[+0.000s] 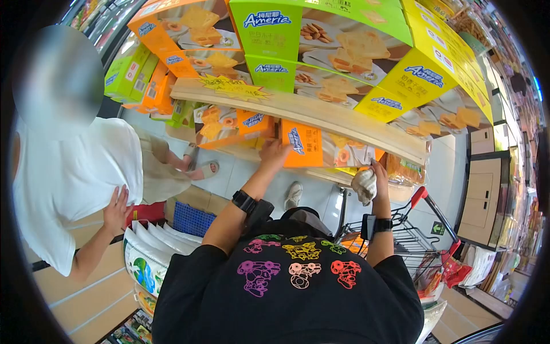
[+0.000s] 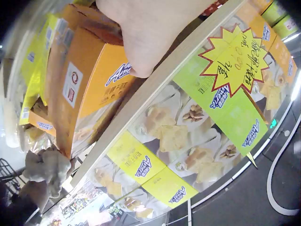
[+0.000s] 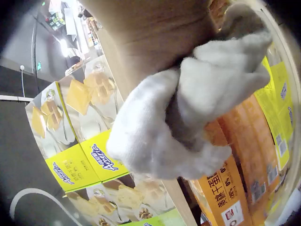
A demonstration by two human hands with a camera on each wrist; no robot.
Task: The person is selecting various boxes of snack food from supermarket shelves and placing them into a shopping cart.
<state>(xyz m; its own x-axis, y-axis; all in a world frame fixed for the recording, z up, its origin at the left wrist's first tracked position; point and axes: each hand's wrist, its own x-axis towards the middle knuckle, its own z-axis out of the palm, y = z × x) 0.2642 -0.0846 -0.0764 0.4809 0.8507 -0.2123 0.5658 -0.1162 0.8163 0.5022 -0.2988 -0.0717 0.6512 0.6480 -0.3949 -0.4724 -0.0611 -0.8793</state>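
An orange Ameria cracker box (image 1: 303, 144) lies on the lower shelf level, under the wooden board. My left hand (image 1: 275, 153) grips its left end; the left wrist view shows the thumb (image 2: 141, 70) against the printed face beside the logo, while the other fingers are mostly hidden. At the box's right end is my right hand (image 1: 379, 179), holding a crumpled white cloth (image 1: 364, 186) that resembles a knit glove. This cloth (image 3: 188, 108) hangs below the palm in the right wrist view and covers the fingertips.
Above, a wooden shelf board (image 1: 298, 109) carries stacked green cracker boxes (image 1: 269, 40) and yellow ones (image 1: 427, 74). A wire shopping cart (image 1: 401, 229) stands at the right. To the left is another person in a white shirt (image 1: 86, 172), near stacked white sacks (image 1: 152, 246).
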